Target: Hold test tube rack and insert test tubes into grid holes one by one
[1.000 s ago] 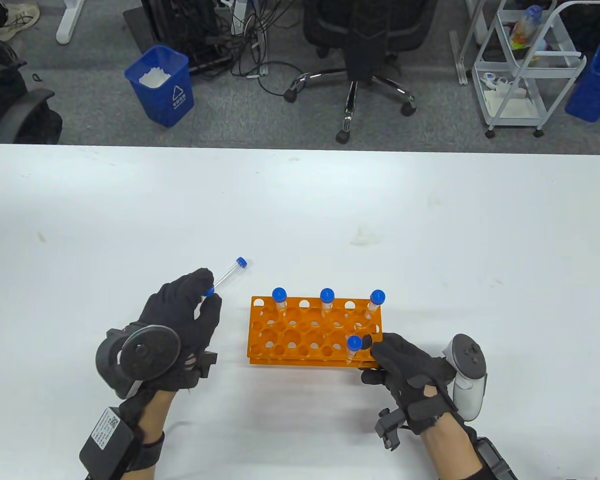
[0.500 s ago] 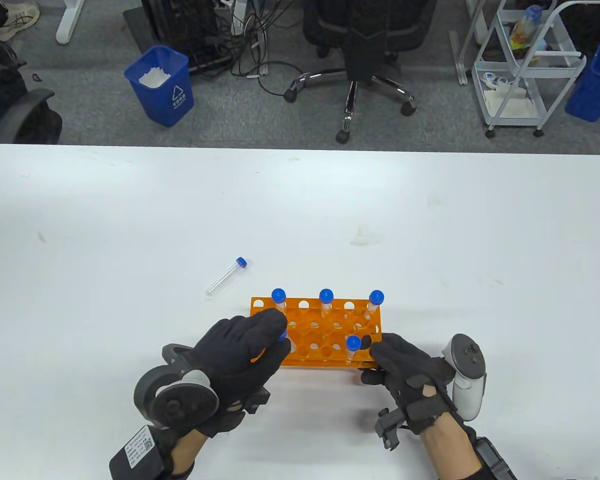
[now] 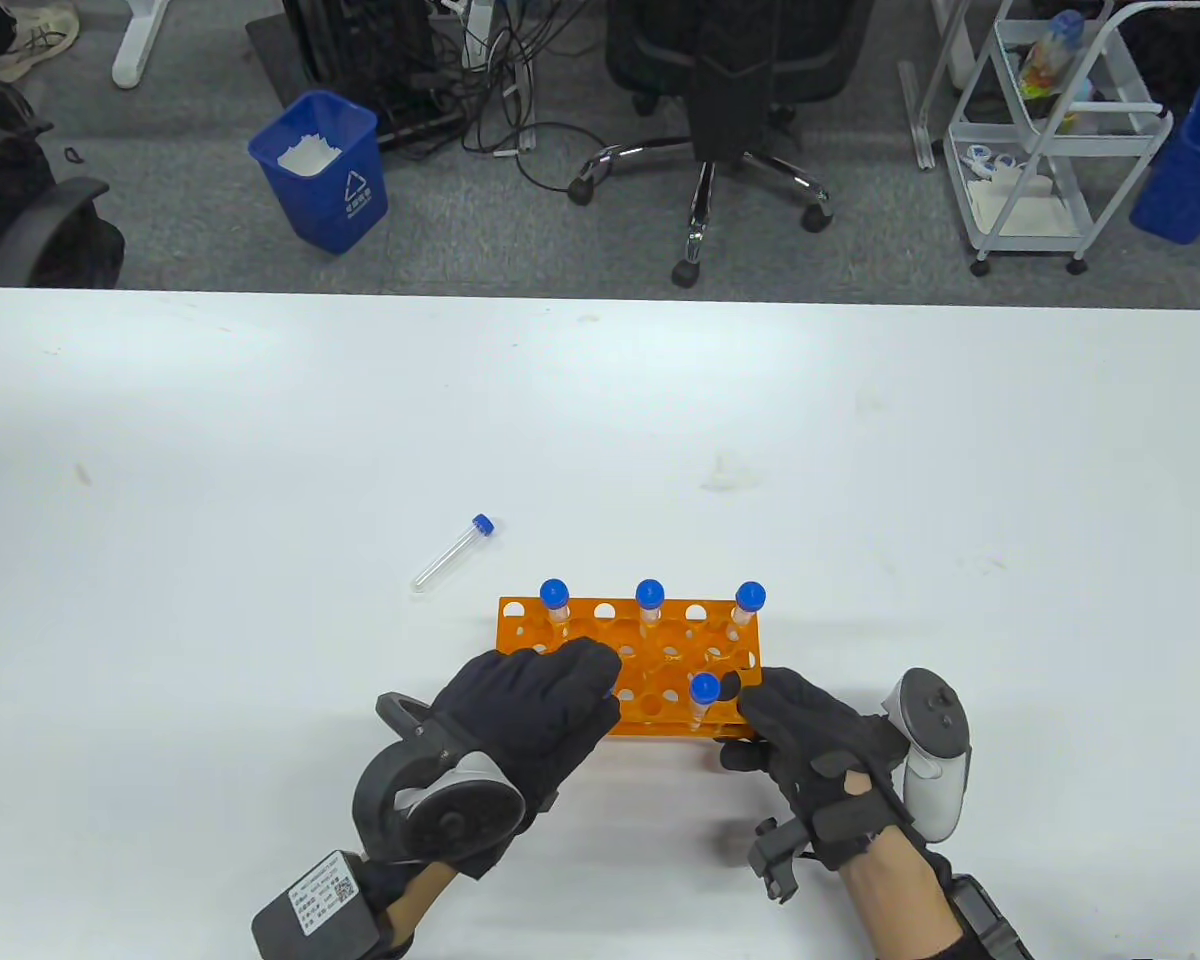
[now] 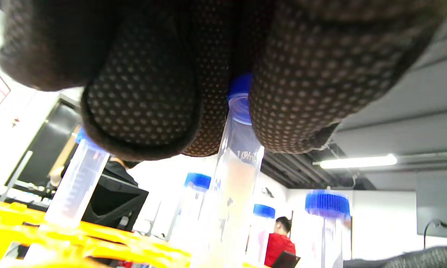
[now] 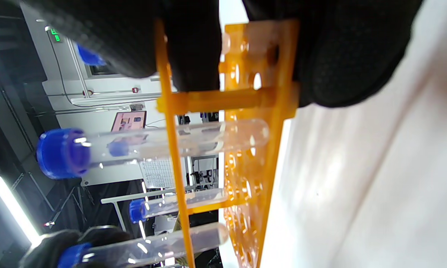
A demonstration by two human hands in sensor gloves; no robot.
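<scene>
The orange test tube rack (image 3: 628,665) sits low in the centre of the table view on the white table (image 3: 260,420), with three blue-capped tubes standing along its far row: one at the left (image 3: 554,599), one in the middle (image 3: 649,602) and one at the right (image 3: 748,604). A fourth tube (image 3: 703,696) stands in the near row toward the rack's right end. The right hand (image 3: 820,745) is at the lower right of the frame, and its fingers clamp the rack's near right corner; in the right wrist view its fingers (image 5: 186,41) wrap over the orange top plate and frame (image 5: 223,100), just above that near tube (image 5: 141,147). The left hand (image 3: 530,705) lies over the rack's near left part, covering several holes. In the left wrist view its fingertips (image 4: 141,108) are closed around the blue cap of a held tube (image 4: 234,171), which stands upright with its lower end down among the orange grid; how deep it sits I cannot tell. One more loose tube (image 3: 452,552) lies on its side on the table, up and to the left of the rack and apart from it, its blue cap pointing toward the upper right.
</scene>
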